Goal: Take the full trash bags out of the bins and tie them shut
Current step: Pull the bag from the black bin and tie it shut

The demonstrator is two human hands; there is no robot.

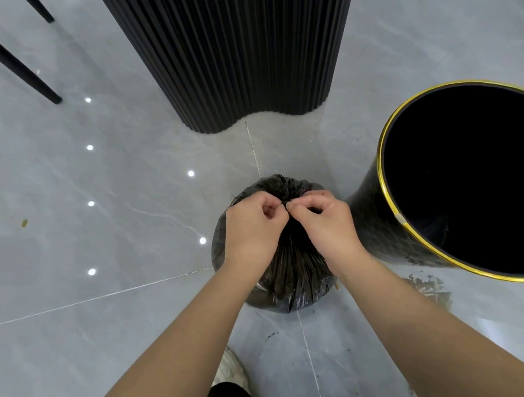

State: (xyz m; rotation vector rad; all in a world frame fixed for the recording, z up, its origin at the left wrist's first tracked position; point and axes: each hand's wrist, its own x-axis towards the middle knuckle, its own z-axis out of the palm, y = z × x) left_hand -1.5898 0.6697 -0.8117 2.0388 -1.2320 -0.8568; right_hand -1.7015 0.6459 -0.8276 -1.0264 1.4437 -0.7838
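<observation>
The black trash bag (291, 280) sits on the floor (93, 217), just left of the bin (396, 215). The left hand (252, 228) and right hand (325, 220) pinch its gathered top, fingers curled closed.

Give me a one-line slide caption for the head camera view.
Both hands, left hand and right hand, pinch the gathered neck of a black trash bag beside a gold-rimmed bin.

Single head view looked steeply down, close over both forearms; floor (64, 253) filled the frame, fluted column (237, 47) at upper centre.
</observation>
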